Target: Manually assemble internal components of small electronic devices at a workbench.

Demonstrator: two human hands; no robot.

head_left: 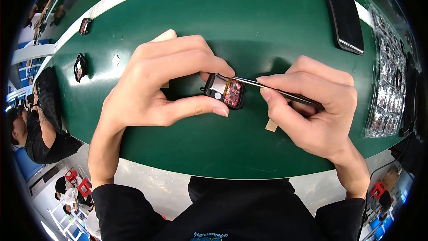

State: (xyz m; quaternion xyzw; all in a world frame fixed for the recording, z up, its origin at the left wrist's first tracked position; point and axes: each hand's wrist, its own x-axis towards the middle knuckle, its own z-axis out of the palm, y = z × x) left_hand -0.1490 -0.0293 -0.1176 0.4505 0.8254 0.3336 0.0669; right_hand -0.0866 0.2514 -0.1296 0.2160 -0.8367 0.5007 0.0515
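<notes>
My left hand [171,78] grips a small black device housing [239,101] between thumb and fingers, a little left of my right hand. Inside the opened housing sit a red circuit board [233,93], a silvery-white rectangular part [218,84] and a small round white piece. My right hand [314,105] pinches slim metal tweezers [285,93] like a pen. Their tip reaches the housing's upper edge, close to my left index fingertip. Whether the tip grasps anything is too small to tell.
Two similar black devices [80,67] [85,26] lie on the green table [214,147] at the left. A black slab-shaped object [342,15] lies at the far right, beside a clear tray [387,76] of silvery packets. A beige scrap [271,125] lies near my right hand. Another person [40,129] sits at left.
</notes>
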